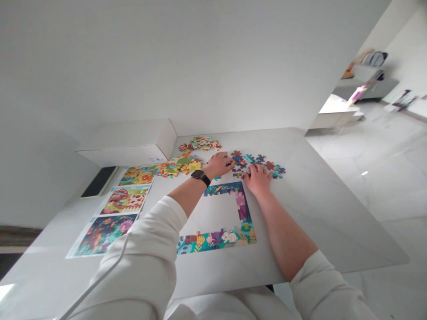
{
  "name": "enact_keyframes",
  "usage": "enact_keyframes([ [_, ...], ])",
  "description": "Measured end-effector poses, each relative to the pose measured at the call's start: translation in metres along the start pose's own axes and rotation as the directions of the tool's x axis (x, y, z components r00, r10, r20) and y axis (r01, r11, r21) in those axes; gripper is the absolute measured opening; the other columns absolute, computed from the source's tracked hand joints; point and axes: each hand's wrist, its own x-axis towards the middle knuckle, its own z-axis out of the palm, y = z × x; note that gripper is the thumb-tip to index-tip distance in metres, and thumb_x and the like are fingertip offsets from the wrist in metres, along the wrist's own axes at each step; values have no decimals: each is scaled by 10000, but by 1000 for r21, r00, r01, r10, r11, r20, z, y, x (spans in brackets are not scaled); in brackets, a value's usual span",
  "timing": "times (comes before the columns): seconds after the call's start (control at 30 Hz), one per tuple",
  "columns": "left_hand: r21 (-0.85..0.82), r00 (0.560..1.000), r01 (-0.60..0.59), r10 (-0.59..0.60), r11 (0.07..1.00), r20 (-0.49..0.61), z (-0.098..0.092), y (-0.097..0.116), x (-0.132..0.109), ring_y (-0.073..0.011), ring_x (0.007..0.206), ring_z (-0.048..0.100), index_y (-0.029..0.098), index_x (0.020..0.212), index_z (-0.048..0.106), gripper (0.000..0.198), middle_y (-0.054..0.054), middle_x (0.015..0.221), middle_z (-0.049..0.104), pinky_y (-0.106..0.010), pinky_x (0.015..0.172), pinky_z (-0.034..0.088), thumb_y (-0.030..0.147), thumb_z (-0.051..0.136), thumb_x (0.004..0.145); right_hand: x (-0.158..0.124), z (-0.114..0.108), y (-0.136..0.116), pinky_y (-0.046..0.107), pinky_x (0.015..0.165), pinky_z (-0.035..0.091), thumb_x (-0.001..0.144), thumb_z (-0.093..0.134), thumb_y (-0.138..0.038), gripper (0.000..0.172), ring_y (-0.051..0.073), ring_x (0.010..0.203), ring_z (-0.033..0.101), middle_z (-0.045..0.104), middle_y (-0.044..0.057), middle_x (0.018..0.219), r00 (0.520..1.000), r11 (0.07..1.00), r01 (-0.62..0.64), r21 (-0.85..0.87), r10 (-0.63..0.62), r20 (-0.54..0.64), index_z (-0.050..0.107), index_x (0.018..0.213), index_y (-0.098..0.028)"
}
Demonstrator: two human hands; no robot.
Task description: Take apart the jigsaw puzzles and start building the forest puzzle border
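Observation:
My left hand (218, 164), with a black watch (200, 177) on its wrist, lies over the left side of a pile of dark blue, teal and brown jigsaw pieces (239, 159). Its fingers are stretched out and touch pieces there. At the pile's near edge rests my right hand (259, 179), fingers spread, with pieces under and around the fingertips. Neither hand shows a piece gripped. Below them lies a partly joined puzzle border (247, 213), its middle showing bare table. A white rabbit appears on its lower edge. My left forearm hides its left side.
Yellow-green pieces (190, 166) and red-cream pieces (202, 143) lie in heaps farther left and back. A picture sheet (111, 231) with three scenes lies at left, beside a dark flat device (99, 181). A white box (133, 140) stands against the wall. The table (320, 200) extends right.

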Motion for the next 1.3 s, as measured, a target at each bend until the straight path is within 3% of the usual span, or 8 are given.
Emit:
enact_keyframes([
  [0.1,-33,1000,2,-3,999,-19,-4,9,4,-311,1501,498,285,1411,704,467,-99,1595,577,-472,1273,379,521,560,1034,0,0,0,761,1261,184,1070,498,-437,470,415,1502,431,515,170,1618,1000,1000,-4,3,4,0,624,1488,-266],
  [0.2,-28,995,96,-97,995,-39,-5,20,9,-357,1422,560,233,1420,686,539,-145,1506,635,-488,1203,452,522,626,968,-1,-1,-1,761,1261,180,1069,499,-443,469,415,1501,431,518,173,1613,1000,1000,-1,3,1,1,621,1483,-260],
  [0.4,-37,969,248,-249,968,-10,-4,37,26,-398,1315,635,151,1269,768,464,-213,1376,687,-486,1097,521,385,653,885,-1,-2,-2,753,1265,190,1082,459,-440,491,404,1520,417,493,177,1639,1000,1000,2,-5,-2,14,602,1511,-248],
  [0.67,-72,971,239,-240,968,0,-4,20,40,-461,1308,631,198,1239,806,532,-227,1338,722,-576,1047,538,411,774,753,-1,0,-2,750,1269,170,1066,479,-421,474,395,1508,434,532,170,1612,1000,999,4,43,-3,-23,620,1486,-253],
  [0.83,-82,954,300,-297,950,50,-5,17,44,-428,1266,661,180,1202,782,560,-227,1288,728,-503,998,567,405,825,692,-2,-1,-3,734,1277,186,1076,468,-418,466,387,1510,439,530,165,1617,1000,999,0,41,1,-24,622,1479,-241],
  [1.0,-126,948,290,-303,949,-98,-9,18,38,-384,1283,641,206,1168,709,514,-190,1362,688,-474,1009,558,334,828,685,-1,0,-3,748,1269,193,1071,481,-412,470,393,1497,450,549,168,1591,1000,999,-1,38,2,-19,617,1484,-234],
  [1.17,-383,935,319,-353,867,-19,-19,6,34,-253,960,718,215,995,706,225,-70,991,783,-355,843,572,318,756,801,-1,1,-1,751,1267,175,1061,503,-419,480,407,1492,448,540,178,1594,1000,1000,0,24,1,-24,610,1498,-251],
  [1.3,-627,889,320,-455,710,-61,-26,-8,24,-206,850,713,206,993,703,235,-45,946,777,-313,752,570,289,783,788,1,-1,0,753,1263,179,1061,513,-427,500,420,1494,445,528,183,1608,1000,1000,1,28,-1,-1,598,1518,-244],
])
